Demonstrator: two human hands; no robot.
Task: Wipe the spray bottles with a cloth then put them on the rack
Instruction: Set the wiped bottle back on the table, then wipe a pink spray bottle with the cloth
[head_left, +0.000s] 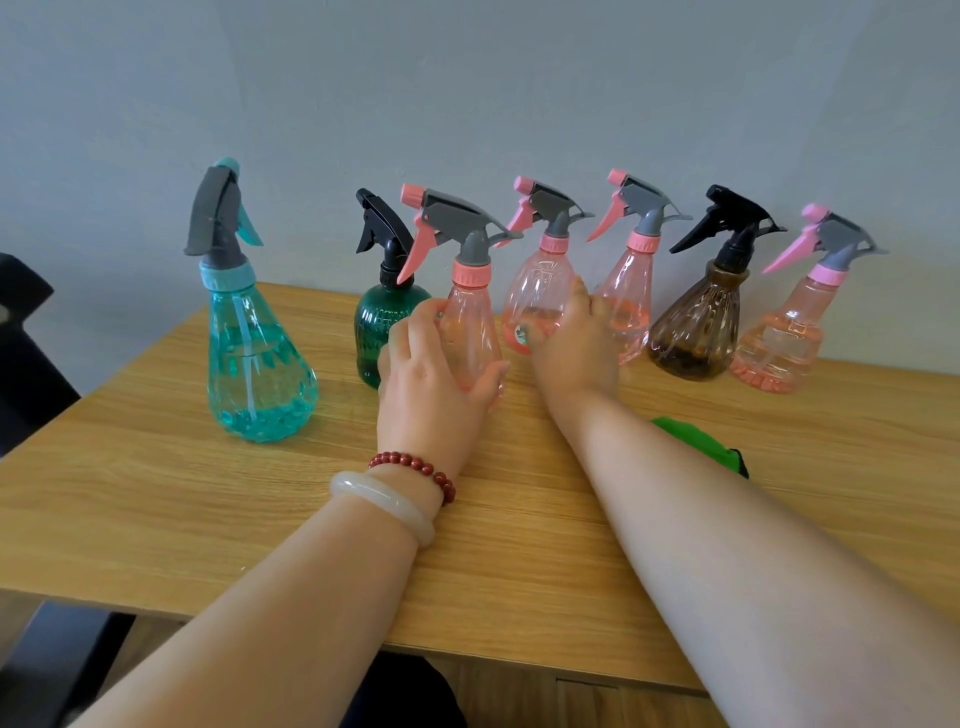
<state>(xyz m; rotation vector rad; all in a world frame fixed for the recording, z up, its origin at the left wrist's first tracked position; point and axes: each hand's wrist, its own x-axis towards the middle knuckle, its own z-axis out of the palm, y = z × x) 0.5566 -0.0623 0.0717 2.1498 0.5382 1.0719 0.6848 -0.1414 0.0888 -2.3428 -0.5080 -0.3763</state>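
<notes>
Several spray bottles stand along the back of a wooden table (156, 499). My left hand (431, 384) grips the body of a clear pink bottle (467, 322) with a grey and pink trigger head. My right hand (571, 343) rests on the lower part of a second pink bottle (540, 291) just behind; its fingers touch it, and a full grip cannot be made out. A green cloth (701, 447) lies on the table, partly hidden under my right forearm. No rack shows in this view.
A tall teal bottle (254, 364) stands at the left, a dark green one (379, 322) behind my left hand. To the right are a third pink bottle (634, 291), a brown one (701, 327) and a pale pink one (784, 338). A grey wall lies behind.
</notes>
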